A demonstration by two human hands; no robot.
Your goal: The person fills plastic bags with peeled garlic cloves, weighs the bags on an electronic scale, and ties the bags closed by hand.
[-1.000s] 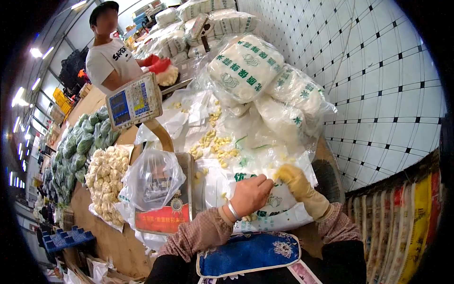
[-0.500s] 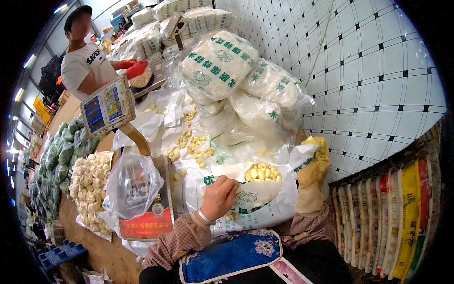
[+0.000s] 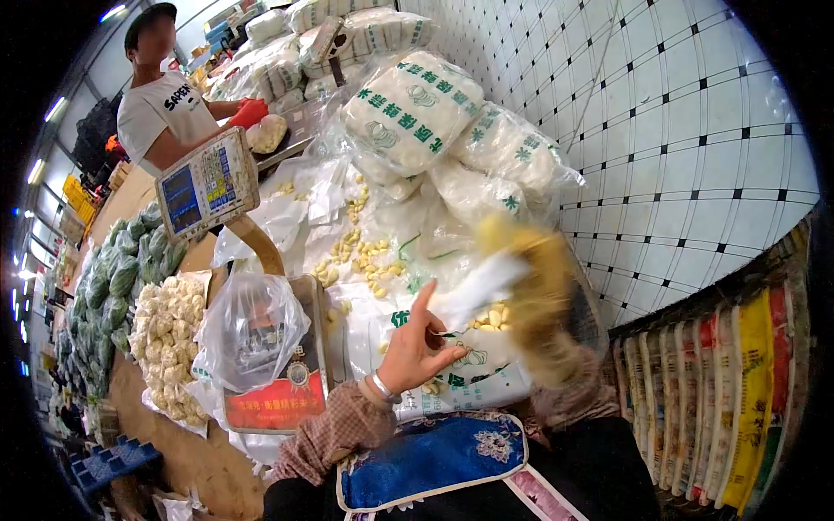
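Observation:
My left hand (image 3: 415, 349), bare with a bracelet at the wrist, is over a white printed bag (image 3: 495, 382), thumb and index finger spread apart and nothing in it. My right hand (image 3: 543, 278), in a yellowed glove, is smeared by motion above the bag's right side. A blurred white piece of plastic (image 3: 486, 285) sticks out from it to the left. Peeled garlic cloves (image 3: 493, 316) show in the bag's opening, partly hidden by the glove. More loose cloves (image 3: 369, 260) lie on the plastic sheeting beyond.
A scale with a display (image 3: 207, 187) stands left, a clear plastic bag (image 3: 256, 334) on its platform. Filled bags (image 3: 413, 108) are piled ahead beside the tiled wall (image 3: 695, 174). Bagged garlic (image 3: 165, 347) lies far left. A person (image 3: 161, 113) in red gloves handles cloves.
My right hand has swung left and up over the bag with the white plastic. My left hand has opened from closed fingers. The other person's hands have shifted slightly.

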